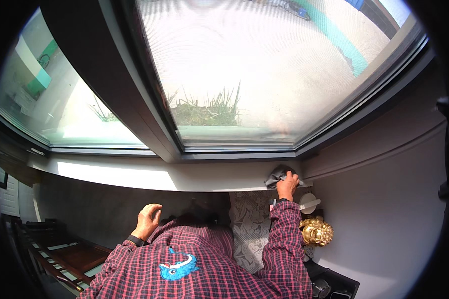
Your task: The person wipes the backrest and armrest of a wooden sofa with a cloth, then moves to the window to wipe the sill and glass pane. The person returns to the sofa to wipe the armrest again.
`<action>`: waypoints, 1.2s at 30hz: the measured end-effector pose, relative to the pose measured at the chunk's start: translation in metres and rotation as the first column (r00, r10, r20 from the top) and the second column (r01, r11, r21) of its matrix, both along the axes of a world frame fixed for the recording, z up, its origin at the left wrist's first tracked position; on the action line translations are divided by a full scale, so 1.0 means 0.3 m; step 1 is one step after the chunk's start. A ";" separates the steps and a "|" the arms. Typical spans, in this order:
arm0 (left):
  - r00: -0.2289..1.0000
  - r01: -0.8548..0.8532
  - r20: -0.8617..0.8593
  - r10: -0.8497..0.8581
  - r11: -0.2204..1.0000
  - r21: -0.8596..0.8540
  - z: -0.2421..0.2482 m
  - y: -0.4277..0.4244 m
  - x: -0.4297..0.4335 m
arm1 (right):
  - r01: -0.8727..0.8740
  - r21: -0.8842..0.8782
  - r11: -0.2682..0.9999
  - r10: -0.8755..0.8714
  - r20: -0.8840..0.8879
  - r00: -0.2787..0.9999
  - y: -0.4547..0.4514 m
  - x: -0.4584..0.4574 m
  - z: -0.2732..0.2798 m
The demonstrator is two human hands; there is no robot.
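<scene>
On the right end of the white windowsill (217, 175), my right hand (289, 184) presses down on a crumpled dark grey cloth (278, 176). The cloth lies close to the corner where the sill meets the side wall. My left hand (148, 219) hangs in front of my body, below the sill's edge, with nothing in it and its fingers apart. Above the sill stands a dark-framed window (239, 153). A patch of sunlight falls on the sill's left part.
Below my right forearm stand a golden lion-like figure (317, 232) and a round white object (309, 203) on a patterned cloth (249, 228). A black tray (350, 278) sits lower right. At left is a dark wooden chair (75, 258). The grey side wall (381, 209) bounds the right.
</scene>
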State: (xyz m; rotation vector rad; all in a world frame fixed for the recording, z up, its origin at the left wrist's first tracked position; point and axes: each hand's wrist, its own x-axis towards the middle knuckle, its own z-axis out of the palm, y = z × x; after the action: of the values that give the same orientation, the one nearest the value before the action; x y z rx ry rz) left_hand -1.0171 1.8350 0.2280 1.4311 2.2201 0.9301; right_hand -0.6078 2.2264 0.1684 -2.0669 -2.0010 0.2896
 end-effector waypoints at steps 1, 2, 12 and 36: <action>1.000 -0.015 0.000 0.015 1.000 0.016 0.005 -0.015 -0.021 | 0.056 -0.054 0.997 -0.055 0.006 0.998 0.017 0.036 -0.003; 0.999 -0.032 0.002 0.032 0.999 0.019 0.003 -0.031 -0.034 | 0.051 -0.032 0.998 -0.051 0.007 0.999 0.016 0.050 -0.014; 0.948 -0.233 0.204 0.242 0.970 -0.067 -0.033 -0.169 -0.160 | -0.071 -0.209 0.975 -0.170 -0.915 0.365 -0.170 -0.208 -0.012; 0.924 -0.367 0.075 0.376 0.923 -0.112 -0.016 -0.229 0.067 | -0.160 0.124 0.979 0.181 -0.182 0.966 -0.064 -0.079 -0.030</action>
State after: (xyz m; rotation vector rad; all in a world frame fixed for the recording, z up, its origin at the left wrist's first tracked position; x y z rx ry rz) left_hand -0.9970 1.7662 0.2233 0.9156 2.4738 0.9657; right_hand -0.6316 2.2071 0.1594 -1.7335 -2.0313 0.3886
